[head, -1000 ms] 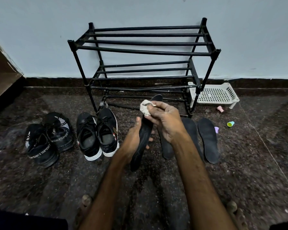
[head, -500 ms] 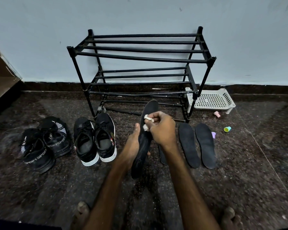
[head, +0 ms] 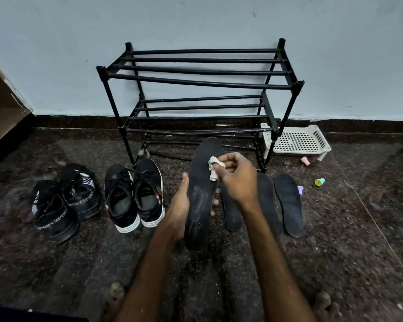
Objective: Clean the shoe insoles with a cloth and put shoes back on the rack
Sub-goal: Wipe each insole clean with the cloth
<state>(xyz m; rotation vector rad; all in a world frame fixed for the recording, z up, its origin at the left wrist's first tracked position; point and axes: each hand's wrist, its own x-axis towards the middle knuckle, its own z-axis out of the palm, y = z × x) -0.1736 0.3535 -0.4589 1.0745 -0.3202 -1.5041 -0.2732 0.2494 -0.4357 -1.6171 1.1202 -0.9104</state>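
I see the left hand (head: pixel 179 205) gripping the insole (head: pixel 201 198) between thumb and fingers while the right hand (head: pixel 239 180) pinches the cloth (head: pixel 213 169) at its fingertips (a loose-looking hold), so a hard wipe could buckle the insole or knock it free.

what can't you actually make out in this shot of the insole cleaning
Head view, held insole: its underside faces away from the camera.
Head view, left hand: fingers mostly behind that insole; only tips show.
Head view, cloth: largely bunched inside the right hand.
Head view, nearest floor insole: top hidden by the right hand.
Head view, white-soled shoes: side emblem too small to read.
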